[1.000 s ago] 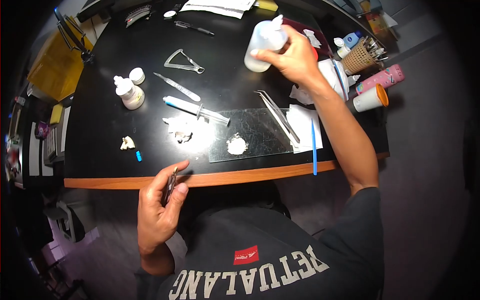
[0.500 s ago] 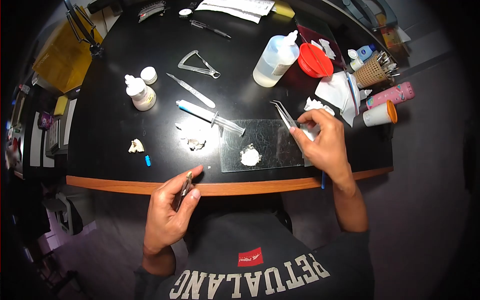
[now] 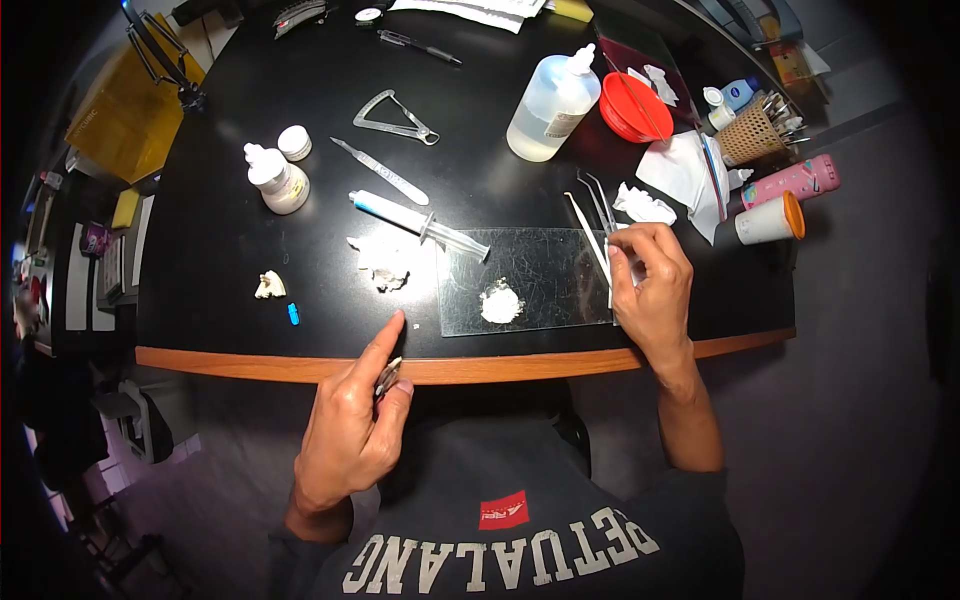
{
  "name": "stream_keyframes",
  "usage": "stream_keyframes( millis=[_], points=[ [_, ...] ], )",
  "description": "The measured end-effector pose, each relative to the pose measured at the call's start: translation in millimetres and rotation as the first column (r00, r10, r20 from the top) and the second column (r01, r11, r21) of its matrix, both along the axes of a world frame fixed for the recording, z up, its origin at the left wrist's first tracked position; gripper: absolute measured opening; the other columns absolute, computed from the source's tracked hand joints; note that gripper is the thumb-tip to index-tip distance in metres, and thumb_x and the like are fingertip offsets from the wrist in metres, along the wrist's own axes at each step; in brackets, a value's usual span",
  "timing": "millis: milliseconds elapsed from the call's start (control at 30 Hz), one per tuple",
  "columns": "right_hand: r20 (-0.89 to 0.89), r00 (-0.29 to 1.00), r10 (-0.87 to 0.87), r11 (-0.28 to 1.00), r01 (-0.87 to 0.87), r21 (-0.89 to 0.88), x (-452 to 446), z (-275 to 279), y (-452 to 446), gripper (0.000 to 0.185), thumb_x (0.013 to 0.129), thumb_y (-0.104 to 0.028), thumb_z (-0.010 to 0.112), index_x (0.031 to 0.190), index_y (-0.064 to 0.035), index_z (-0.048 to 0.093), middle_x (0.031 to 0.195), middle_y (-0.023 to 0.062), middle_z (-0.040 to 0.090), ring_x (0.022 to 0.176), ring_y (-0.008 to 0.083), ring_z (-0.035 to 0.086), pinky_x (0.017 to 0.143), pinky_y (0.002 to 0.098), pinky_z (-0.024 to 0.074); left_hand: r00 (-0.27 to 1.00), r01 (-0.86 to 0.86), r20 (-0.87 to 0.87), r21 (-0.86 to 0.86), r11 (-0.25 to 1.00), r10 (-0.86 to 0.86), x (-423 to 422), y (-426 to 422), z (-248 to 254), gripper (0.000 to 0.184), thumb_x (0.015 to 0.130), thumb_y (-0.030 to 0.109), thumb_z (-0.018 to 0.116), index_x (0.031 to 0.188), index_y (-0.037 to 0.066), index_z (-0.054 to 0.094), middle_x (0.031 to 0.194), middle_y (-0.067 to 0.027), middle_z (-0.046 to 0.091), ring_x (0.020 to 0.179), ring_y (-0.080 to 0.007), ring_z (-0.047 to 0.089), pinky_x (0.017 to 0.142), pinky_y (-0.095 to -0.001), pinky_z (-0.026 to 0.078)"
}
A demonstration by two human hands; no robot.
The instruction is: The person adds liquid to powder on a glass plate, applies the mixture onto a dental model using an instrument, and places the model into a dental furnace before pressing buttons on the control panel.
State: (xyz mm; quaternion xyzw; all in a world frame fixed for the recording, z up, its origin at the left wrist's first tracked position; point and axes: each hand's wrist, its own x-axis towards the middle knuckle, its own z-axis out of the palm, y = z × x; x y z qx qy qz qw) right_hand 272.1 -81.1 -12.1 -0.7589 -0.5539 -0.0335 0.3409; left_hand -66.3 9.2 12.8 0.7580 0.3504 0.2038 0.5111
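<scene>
My left hand [image 3: 350, 430] is at the table's front edge, index finger stretched forward. Its thumb and other fingers hold a small shiny metallic piece [image 3: 389, 376], mostly hidden, so I cannot make out its kind. My right hand [image 3: 655, 290] is closed at the right end of the glass slab [image 3: 560, 260], its fingertips pinching the tweezers [image 3: 600, 200], whose bent tips point away from me. Beside them runs a thin pale stick-like instrument [image 3: 590, 235], its lower end near my thumb. A heap of white powder [image 3: 501, 301] sits on the slab.
A syringe [image 3: 390, 212] rests partly over the slab, near a scalpel [image 3: 380, 172] and a caliper [image 3: 397, 122]. A cream tooth model [image 3: 269, 285] and blue piece [image 3: 294, 314] lie left. Bottles [image 3: 280, 185], a red bowl [image 3: 640, 108] and crumpled tissue [image 3: 643, 205] stand around.
My right hand has shifted the tweezers farther right and away from me, and the pale instrument now shows beside them. My left hand has turned, its index finger reaching farther forward.
</scene>
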Motion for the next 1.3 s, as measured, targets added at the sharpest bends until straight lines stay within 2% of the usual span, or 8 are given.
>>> stream_keyframes(
  millis=[200, 367, 467, 500, 600, 700, 900, 1300],
  points=[
    [0.268, 0.963, -0.026, 0.999, 0.034, -0.025, -10, 1, 7, 0.019, 0.085, -0.009, 0.083, 0.101, -0.0007, 0.081, 0.115, 0.0148, 0.063, 0.103, 0.0344, 0.058, 0.090, 0.0453, 0.0500, 0.998, -0.032, -0.064, -0.127, 0.991, 0.024, 2, -9, 9, 0.017, 0.098, -0.003, 0.062, 0.112, -0.001, 0.052, 0.071, -0.0051, 0.049, 0.060, -0.0122, 0.045, 0.058, -0.0315, 0.038],
    [0.344, 0.939, 0.010, 1.000, -0.002, -0.022, -18, 9, 8, 0.010, 0.088, -0.004, 0.081, 0.095, -0.0001, 0.075, 0.113, 0.0157, 0.064, 0.104, 0.0332, 0.062, 0.085, 0.0437, 0.0504, 0.998, 0.052, -0.034, -0.075, 0.996, -0.055, 0, -9, 6, 0.013, 0.097, -0.006, 0.059, 0.101, 0.000, 0.048, 0.071, -0.0088, 0.050, 0.059, -0.0161, 0.046, 0.059, -0.0341, 0.039],
    [-0.016, 0.995, 0.097, 0.994, -0.096, 0.058, -32, 27, -5, 0.007, 0.093, 0.001, 0.076, 0.098, 0.0000, 0.072, 0.103, 0.0145, 0.066, 0.087, 0.0281, 0.068, 0.071, 0.0377, 0.0519, 0.997, 0.081, -0.005, 0.001, 0.997, -0.081, 2, -7, 1, 0.010, 0.097, -0.006, 0.056, 0.101, 0.000, 0.049, 0.071, -0.0091, 0.050, 0.059, -0.0173, 0.047, 0.060, -0.0350, 0.039],
    [-0.221, 0.972, 0.078, 0.997, -0.081, -0.003, -43, 34, -14, 0.005, 0.096, 0.005, 0.073, 0.099, 0.0017, 0.069, 0.088, 0.0118, 0.068, 0.066, 0.0219, 0.066, 0.057, 0.0328, 0.0489, 0.996, 0.088, 0.003, 0.032, 0.996, -0.089, 3, -6, 1, 0.009, 0.097, -0.006, 0.055, 0.100, 0.000, 0.050, 0.071, -0.0091, 0.049, 0.059, -0.0177, 0.048, 0.060, -0.0354, 0.038],
    [-0.217, 0.961, 0.173, 0.968, -0.207, -0.140, -60, 49, -32, 0.006, 0.095, 0.005, 0.075, 0.100, 0.0034, 0.072, 0.079, 0.0094, 0.069, 0.056, 0.0162, 0.062, 0.053, 0.0306, 0.0465, 0.990, 0.107, -0.083, -0.071, 0.992, -0.112, 9, 1, 20, 0.008, 0.101, 0.000, 0.059, 0.100, -0.002, 0.051, 0.073, -0.0201, 0.059, 0.067, -0.0418, 0.065, 0.065, -0.0461, 0.049],
    [-0.195, 0.964, 0.179, 0.979, -0.194, -0.061, -66, 36, -40, 0.010, 0.091, 0.004, 0.080, 0.100, 0.0043, 0.076, 0.077, 0.0097, 0.071, 0.055, 0.0135, 0.061, 0.050, 0.0284, 0.0439, 0.989, 0.132, -0.056, -0.131, 0.983, -0.140, 9, 5, 22, 0.006, 0.103, 0.001, 0.057, 0.100, -0.002, 0.054, 0.073, -0.0187, 0.060, 0.066, -0.0383, 0.064, 0.064, -0.0428, 0.048],
    [-0.161, 0.973, 0.163, 0.982, -0.176, -0.066, -65, 24, -42, 0.012, 0.087, 0.006, 0.082, 0.098, 0.0043, 0.080, 0.074, 0.0103, 0.072, 0.054, 0.0148, 0.062, 0.049, 0.0279, 0.0451, 0.997, 0.075, 0.052, -0.345, 0.935, -0.060, 14, -7, 13, 0.022, 0.107, 0.013, 0.057, 0.096, -0.005, 0.065, 0.071, -0.0042, 0.056, 0.062, -0.0105, 0.052, 0.058, -0.0314, 0.038],
    [-0.099, 0.946, 0.310, 0.951, -0.306, 0.051, -62, 11, -32, 0.016, 0.081, 0.007, 0.082, 0.097, 0.0053, 0.080, 0.071, 0.0116, 0.071, 0.055, 0.0201, 0.067, 0.050, 0.0308, 0.0483, 0.996, 0.004, 0.087, -0.053, 0.999, 0.000, 16, -19, -8, 0.020, 0.098, 0.002, 0.071, 0.115, -0.008, 0.075, 0.103, -0.0176, 0.080, 0.083, -0.0176, 0.072, 0.076, -0.0293, 0.055]
  ],
)
